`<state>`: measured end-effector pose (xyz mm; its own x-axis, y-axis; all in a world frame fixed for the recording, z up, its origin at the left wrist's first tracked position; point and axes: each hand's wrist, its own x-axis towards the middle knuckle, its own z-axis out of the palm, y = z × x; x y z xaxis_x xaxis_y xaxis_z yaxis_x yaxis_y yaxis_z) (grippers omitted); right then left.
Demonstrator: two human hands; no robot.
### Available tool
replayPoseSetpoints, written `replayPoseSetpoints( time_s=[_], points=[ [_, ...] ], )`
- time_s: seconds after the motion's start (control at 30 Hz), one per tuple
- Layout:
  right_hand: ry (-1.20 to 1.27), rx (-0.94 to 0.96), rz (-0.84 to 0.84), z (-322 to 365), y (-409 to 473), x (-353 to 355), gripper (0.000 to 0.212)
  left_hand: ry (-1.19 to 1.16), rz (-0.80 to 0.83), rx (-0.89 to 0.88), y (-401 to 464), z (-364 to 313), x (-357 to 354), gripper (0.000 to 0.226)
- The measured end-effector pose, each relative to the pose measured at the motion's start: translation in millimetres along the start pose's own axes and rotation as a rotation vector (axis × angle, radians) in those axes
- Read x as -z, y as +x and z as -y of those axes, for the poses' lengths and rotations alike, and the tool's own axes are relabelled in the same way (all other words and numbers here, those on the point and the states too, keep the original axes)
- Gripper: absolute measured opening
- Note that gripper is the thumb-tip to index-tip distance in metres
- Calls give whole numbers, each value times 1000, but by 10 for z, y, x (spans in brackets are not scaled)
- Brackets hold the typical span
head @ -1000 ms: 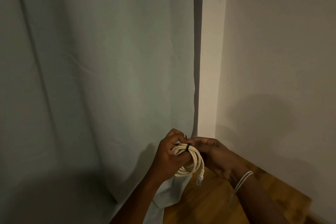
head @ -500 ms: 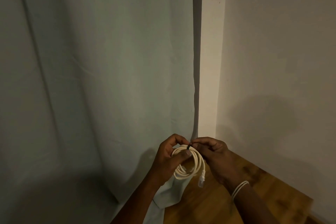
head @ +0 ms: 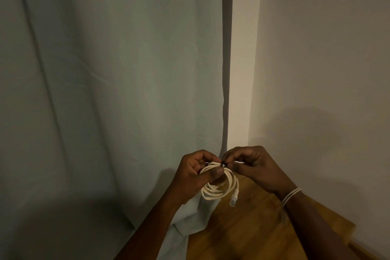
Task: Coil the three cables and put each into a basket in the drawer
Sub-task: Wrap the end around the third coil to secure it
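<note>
Down near the bottom of the view, over the brown wooden surface [head: 242, 236], both hands hold a cream-white round cable [head: 219, 186] that is wound into a loop. The left hand [head: 196, 173] grips the top of the loop, with its thumb pressed across the strands and its fingers curled behind. The right hand [head: 253, 167] pinches a small black tie [head: 224, 163] that sits on the top of the loop. A pale plug end [head: 233, 200] hangs down from the loop, in the air above the wood. A second ago the two hands were bunched close over the top of the loop and hid much of it. Now the right hand has drawn back a little to the right, so the tie and more of the loop show. This looks like the tie is being pulled snug, so this cable is nearly done being coiled. No drawer or basket can be seen, so the putting-away step is not yet done. Behind the hands hangs a grey-green cloth curtain [head: 126, 91], and a plain wall [head: 316, 69] stands to the right. A thin white band [head: 290, 195] goes around the right wrist.
</note>
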<state>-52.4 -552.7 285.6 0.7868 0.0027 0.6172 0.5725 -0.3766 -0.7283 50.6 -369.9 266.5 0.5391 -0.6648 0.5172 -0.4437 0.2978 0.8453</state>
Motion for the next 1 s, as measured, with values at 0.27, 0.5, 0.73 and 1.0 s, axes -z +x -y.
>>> replayPoseSetpoints(
  time_s=[0.27, 0.5, 0.73, 1.0],
  points=[
    [-187, -50, 49, 93, 28, 37, 6, 4, 6, -31, -7, -21, -18, 19],
    [-377, -135, 116, 181, 74, 83, 8, 104, 25, -63, -1, -17, -51, 24],
    [-467, -118, 149, 254, 56, 118, 5, 178, -16, -53, 13, 28, -66, 28],
    [-331, -142, 90, 207, -22, 161, 8, 190, -62, -30, 0, 31, -156, 27]
  ],
)
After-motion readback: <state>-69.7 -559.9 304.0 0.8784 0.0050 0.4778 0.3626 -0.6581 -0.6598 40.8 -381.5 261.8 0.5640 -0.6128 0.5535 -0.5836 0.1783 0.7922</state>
